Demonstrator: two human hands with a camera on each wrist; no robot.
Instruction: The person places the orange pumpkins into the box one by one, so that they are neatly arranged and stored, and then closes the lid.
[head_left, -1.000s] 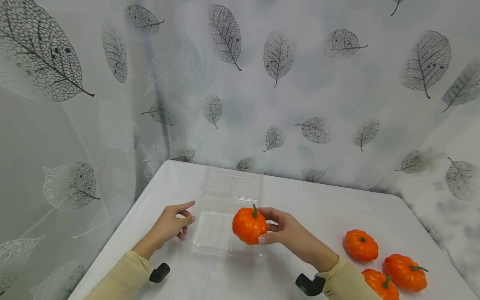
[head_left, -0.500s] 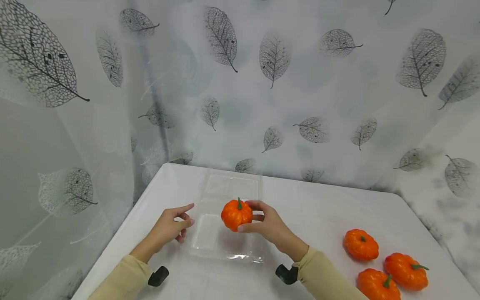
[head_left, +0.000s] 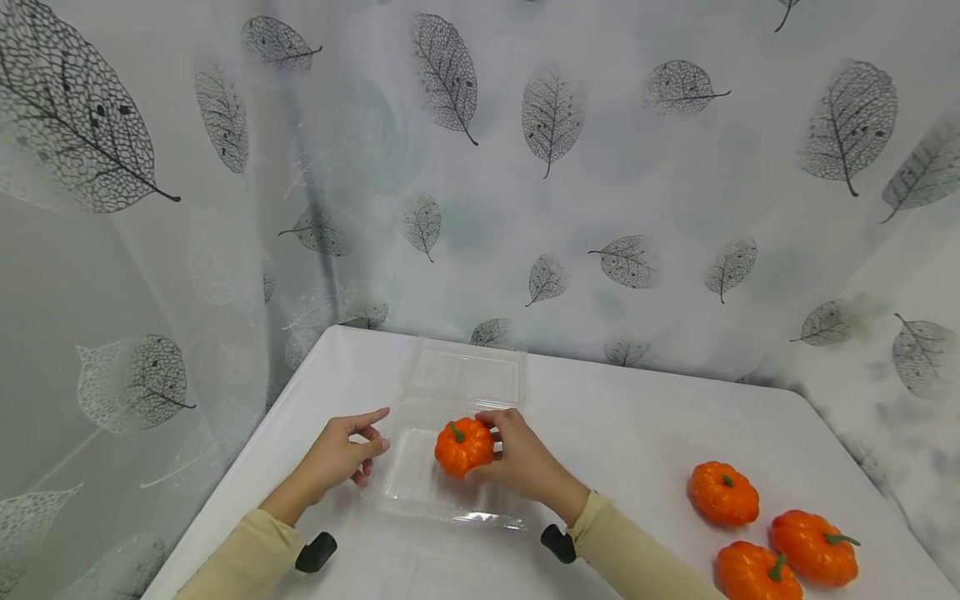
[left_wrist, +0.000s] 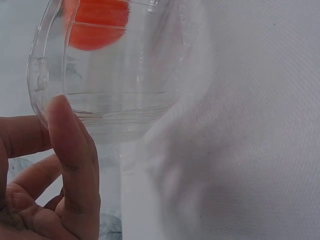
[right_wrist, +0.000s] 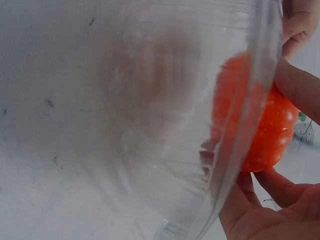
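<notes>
A small orange toy pumpkin [head_left: 463, 447] with a green stem is in my right hand [head_left: 521, 458], the thumb and fingers gripping its right side. It is over the near half of a clear plastic clamshell box [head_left: 405, 497], whose lid [head_left: 467, 377] lies open at the back. In the right wrist view, the pumpkin [right_wrist: 272, 132] shows partly through the box wall. My left hand [head_left: 337, 454] is at the box's left edge, index finger extended. From the left wrist, the thumb [left_wrist: 70, 145] appears against the clear rim; the index fingertip is hidden behind it.
Three more orange pumpkins stand at the table's right: one behind [head_left: 724, 493], one at the right [head_left: 813, 547] and one in front [head_left: 757, 572]. A leaf-patterned curtain [head_left: 487, 192] hangs behind the white table [head_left: 615, 433].
My right hand has carried the pumpkin leftward over the box's near half, and its stem now tilts left. The left hand has stayed almost still at the box edge.
</notes>
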